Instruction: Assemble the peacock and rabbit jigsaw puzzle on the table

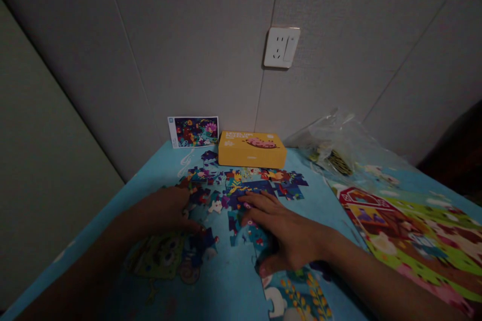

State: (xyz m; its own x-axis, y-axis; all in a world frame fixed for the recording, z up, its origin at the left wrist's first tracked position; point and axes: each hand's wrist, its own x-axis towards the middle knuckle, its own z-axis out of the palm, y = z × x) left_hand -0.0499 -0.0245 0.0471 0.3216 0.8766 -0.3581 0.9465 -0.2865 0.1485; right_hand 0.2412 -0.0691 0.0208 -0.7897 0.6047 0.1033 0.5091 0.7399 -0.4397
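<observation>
My right hand (280, 228) lies with fingers spread on joined jigsaw pieces (254, 234) in the middle of the table. Its thumb points down toward a larger joined section (299, 296) with yellow plants and a white shape. On the left, my left hand (175, 208) rests low among loose jigsaw pieces (199, 195), its thumb apart from the other fingers. Dark pieces (203, 248) lie just below that thumb. Beyond both hands, more dark blue and colourful pieces (288, 190) spread toward the box. The left fingertips are partly hidden and dim.
A yellow puzzle box (252, 150) stands at the wall beside a picture card (196, 132). To the right are a clear plastic bag (335, 153) holding pieces and a farm-scene puzzle (414, 235). The blue cloth (226, 281) carries cartoon prints. A wall socket (281, 47) is above.
</observation>
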